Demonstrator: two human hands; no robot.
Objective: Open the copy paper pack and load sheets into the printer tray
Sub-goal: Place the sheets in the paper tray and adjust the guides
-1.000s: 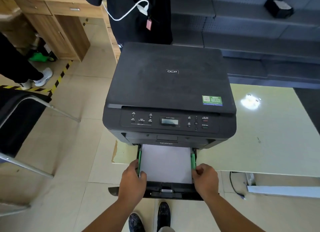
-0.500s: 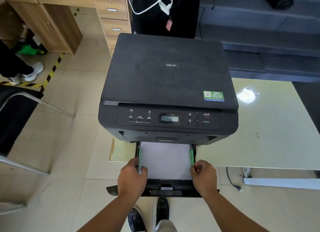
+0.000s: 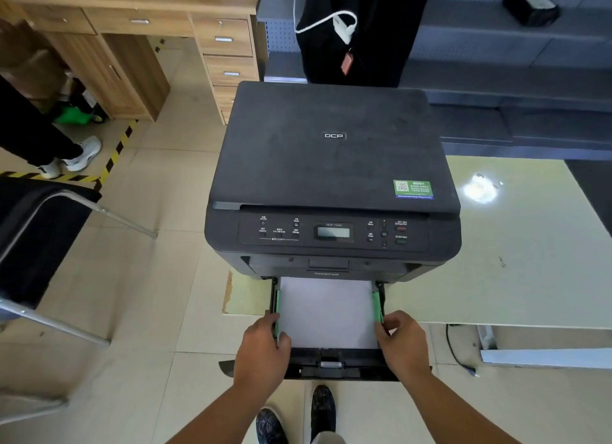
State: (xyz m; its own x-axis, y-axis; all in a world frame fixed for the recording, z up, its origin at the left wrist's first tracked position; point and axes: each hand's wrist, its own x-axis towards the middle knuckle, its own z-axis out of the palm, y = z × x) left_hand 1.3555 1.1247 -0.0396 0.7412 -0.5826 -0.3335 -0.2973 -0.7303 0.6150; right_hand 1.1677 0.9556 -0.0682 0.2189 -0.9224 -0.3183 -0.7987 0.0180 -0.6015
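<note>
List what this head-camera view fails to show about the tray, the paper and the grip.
- Rear of the paper tray and of the white sheets: hidden inside the printer.
- Stack height: not readable from above.
- Fingertips of the left hand and right hand: partly curled over the tray sides.
- Control panel labels: too small.
- Copy paper pack: not in view.

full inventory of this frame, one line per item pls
printer: 1, black, on table corner
paper tray: 1, black, pulled out in front
paper: white stack, in tray
side guides: 2, green, flanking paper
table: 1, pale green, right
sticker: 1, green, on printer lid
desk: 1, wood, upper left
chair: 1, black, left
left hand: on left guide
right hand: on right guide
</note>
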